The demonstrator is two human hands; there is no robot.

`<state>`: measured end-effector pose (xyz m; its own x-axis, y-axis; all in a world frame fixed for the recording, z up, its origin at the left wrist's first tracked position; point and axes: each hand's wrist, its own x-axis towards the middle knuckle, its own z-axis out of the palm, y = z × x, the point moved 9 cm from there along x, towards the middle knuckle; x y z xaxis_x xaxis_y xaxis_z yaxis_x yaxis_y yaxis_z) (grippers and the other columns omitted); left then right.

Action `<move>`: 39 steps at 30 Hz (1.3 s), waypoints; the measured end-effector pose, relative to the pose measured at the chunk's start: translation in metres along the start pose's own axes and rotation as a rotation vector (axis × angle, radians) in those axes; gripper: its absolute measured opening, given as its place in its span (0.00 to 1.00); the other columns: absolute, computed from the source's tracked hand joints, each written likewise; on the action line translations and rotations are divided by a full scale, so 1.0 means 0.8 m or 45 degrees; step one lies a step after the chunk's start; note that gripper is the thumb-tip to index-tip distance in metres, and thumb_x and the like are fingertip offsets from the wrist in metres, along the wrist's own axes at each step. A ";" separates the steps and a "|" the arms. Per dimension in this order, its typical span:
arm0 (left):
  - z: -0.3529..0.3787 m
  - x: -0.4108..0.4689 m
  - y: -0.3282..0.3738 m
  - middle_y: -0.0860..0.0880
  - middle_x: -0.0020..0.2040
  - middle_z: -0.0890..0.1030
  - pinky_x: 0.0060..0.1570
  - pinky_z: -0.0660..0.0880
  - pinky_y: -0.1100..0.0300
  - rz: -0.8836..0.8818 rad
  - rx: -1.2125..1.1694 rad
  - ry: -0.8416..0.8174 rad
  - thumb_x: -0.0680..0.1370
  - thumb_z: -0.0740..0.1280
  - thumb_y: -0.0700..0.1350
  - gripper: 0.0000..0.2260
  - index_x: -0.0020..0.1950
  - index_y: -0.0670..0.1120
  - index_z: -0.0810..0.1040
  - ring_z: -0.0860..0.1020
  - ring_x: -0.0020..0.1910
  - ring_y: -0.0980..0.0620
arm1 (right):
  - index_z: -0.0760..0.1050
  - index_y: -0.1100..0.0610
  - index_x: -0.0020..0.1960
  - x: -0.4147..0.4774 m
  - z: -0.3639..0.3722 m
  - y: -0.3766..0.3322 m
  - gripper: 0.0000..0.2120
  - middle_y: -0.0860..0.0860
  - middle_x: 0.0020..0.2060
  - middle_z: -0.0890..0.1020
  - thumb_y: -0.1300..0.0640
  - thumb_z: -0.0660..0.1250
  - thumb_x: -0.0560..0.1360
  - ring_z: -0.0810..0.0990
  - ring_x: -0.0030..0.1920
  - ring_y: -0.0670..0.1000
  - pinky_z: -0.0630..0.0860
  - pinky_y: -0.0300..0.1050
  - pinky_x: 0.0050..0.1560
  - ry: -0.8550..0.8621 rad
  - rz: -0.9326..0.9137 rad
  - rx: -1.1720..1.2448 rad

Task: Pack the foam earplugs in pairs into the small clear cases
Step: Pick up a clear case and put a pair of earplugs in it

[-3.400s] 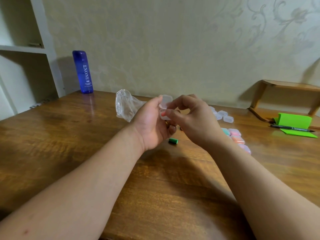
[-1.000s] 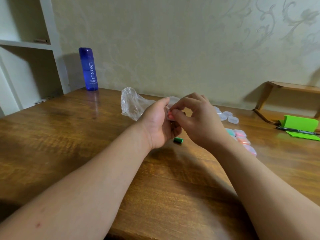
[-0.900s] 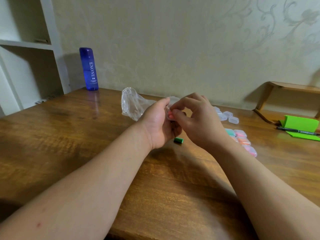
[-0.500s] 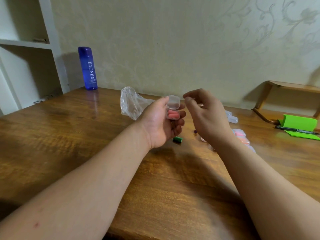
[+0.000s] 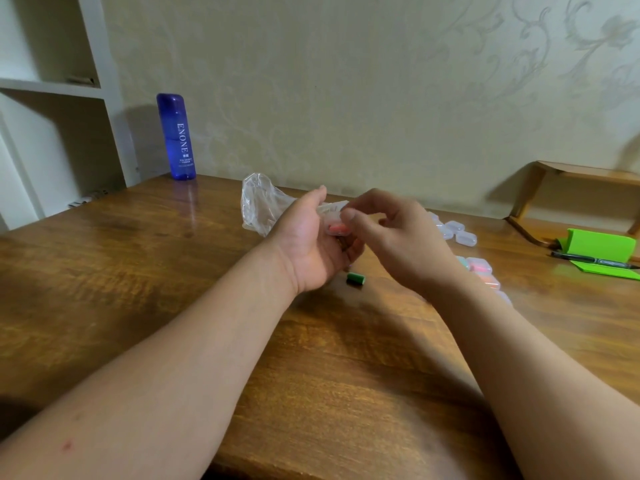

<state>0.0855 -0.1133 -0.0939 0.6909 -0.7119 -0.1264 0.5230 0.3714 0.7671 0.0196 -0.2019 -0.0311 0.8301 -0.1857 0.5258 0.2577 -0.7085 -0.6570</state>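
Note:
My left hand grips a small clear case above the table, with coral-pink earplugs showing inside it. The case's lid is tilted partly down. My right hand has its fingers curled, and its thumb and forefinger pinch the lid's edge. A single green earplug lies on the wooden table just below my hands. To the right, several closed cases with coloured earplugs lie partly hidden behind my right wrist. Empty clear cases lie farther back.
A crumpled clear plastic bag lies behind my left hand. A tall blue bottle stands at the back left by white shelves. A green paper pad, a black pen and a low wooden riser sit at the far right.
My right hand, apart from the case half a second ago, has come back to it and taken the lid. The lid stood upright and now tilts down over the earplugs.

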 end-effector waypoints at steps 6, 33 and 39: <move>0.003 0.000 -0.002 0.45 0.41 0.79 0.38 0.80 0.58 -0.021 0.044 -0.025 0.88 0.57 0.58 0.23 0.63 0.40 0.78 0.80 0.35 0.51 | 0.80 0.45 0.57 -0.003 0.009 -0.004 0.10 0.39 0.53 0.84 0.47 0.76 0.78 0.80 0.55 0.40 0.75 0.34 0.54 -0.073 -0.073 -0.215; 0.008 -0.004 0.006 0.49 0.41 0.87 0.33 0.81 0.60 0.225 0.424 0.031 0.88 0.61 0.39 0.10 0.62 0.43 0.81 0.87 0.39 0.54 | 0.81 0.48 0.63 0.001 -0.001 0.001 0.16 0.42 0.54 0.80 0.51 0.75 0.76 0.79 0.58 0.45 0.79 0.43 0.58 -0.103 -0.109 -0.320; 0.014 -0.002 0.002 0.42 0.53 0.87 0.46 0.85 0.52 0.252 0.492 -0.008 0.87 0.63 0.41 0.10 0.63 0.43 0.83 0.87 0.49 0.48 | 0.82 0.48 0.63 0.003 -0.012 -0.001 0.16 0.43 0.54 0.83 0.51 0.74 0.76 0.80 0.55 0.43 0.77 0.37 0.53 -0.172 -0.061 -0.404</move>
<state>0.0794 -0.1183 -0.0857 0.7554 -0.6533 0.0497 0.1545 0.2514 0.9555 0.0172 -0.2084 -0.0244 0.8843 -0.0701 0.4616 0.1491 -0.8944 -0.4216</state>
